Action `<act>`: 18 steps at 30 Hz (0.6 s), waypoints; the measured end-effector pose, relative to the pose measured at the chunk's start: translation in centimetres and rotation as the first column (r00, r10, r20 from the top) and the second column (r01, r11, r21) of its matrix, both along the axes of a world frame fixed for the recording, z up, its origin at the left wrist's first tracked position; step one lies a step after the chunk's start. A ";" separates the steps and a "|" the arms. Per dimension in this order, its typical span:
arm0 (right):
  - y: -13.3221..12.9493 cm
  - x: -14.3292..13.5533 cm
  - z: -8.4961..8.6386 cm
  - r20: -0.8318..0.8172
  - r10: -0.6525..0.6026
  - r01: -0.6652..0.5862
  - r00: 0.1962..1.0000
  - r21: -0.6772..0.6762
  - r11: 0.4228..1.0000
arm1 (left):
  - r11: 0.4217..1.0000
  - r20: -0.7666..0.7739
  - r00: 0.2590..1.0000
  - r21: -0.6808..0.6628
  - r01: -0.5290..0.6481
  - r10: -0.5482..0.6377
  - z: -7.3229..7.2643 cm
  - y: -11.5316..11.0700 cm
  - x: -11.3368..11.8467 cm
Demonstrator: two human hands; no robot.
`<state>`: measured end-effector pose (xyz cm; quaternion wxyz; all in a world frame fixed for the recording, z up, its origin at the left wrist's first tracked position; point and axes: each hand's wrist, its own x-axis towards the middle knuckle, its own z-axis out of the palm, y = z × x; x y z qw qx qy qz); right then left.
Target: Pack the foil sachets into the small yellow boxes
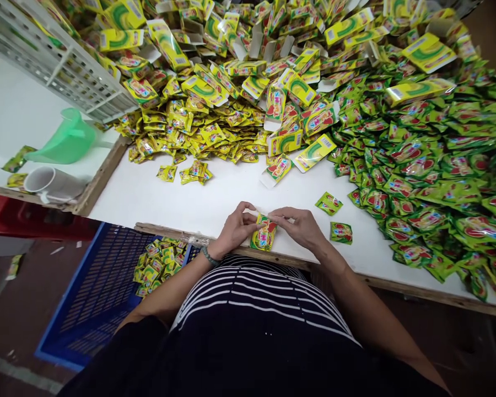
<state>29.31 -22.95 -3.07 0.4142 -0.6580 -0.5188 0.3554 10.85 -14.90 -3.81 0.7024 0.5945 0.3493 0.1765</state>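
Observation:
At the front edge of the white table, my left hand [236, 227] and my right hand [296, 225] both grip a small yellow-green candy box [264, 234]. My left fingers pinch its left side and top, while my right fingertips press its upper right corner. The box's top end is partly hidden behind my fingers. Right of my right hand lie two loose green sachets, one sachet [329, 203] farther back and another sachet [341, 232] nearer. Beyond my hands an open box [276, 170] lies on the table.
Yellow sachets [215, 132] and flat-lying boxes [206, 88] heap at the back; green sachets [421, 176] pile at right. A green scoop [68, 140], white mug [55, 183] and white crate [82, 77] stand left. Below, a blue crate [91, 309] contains filled-looking boxes [159, 264].

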 end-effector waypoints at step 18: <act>1.1 2.4 1.9 -0.070 0.255 -0.263 0.965 -0.158 0.952 | 0.962 -0.126 0.990 0.260 0.089 -0.057 1.0 -0.2 -0.3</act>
